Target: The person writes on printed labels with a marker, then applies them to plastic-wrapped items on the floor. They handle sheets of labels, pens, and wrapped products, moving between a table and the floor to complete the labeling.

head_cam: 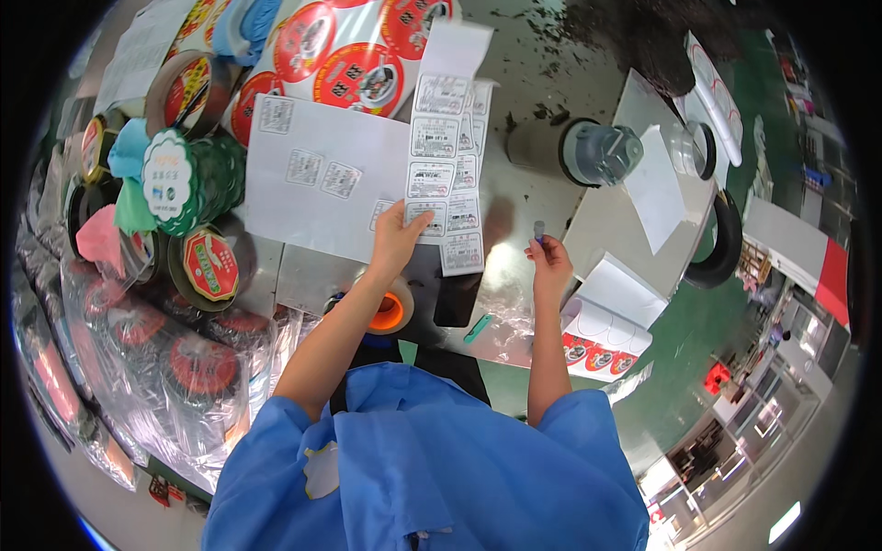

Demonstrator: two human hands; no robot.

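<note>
My left hand grips the lower part of a strip of printed paper labels, its thumb lying across one label. Another label strip shows partly behind the first. To the left, under the wrist side, lies a white backing sheet with a few single labels stuck on it. My right hand is raised over the metal table. Between its thumb and fingers it pinches a small cylinder, grey at the top and purple-blue below, possibly a stamp; the fingers hide part of it.
Near the table's front edge lie a tape roll, a dark phone and a teal cutter. Jars and a green container crowd the left. A clear jar lies sideways at right, below dark dried material.
</note>
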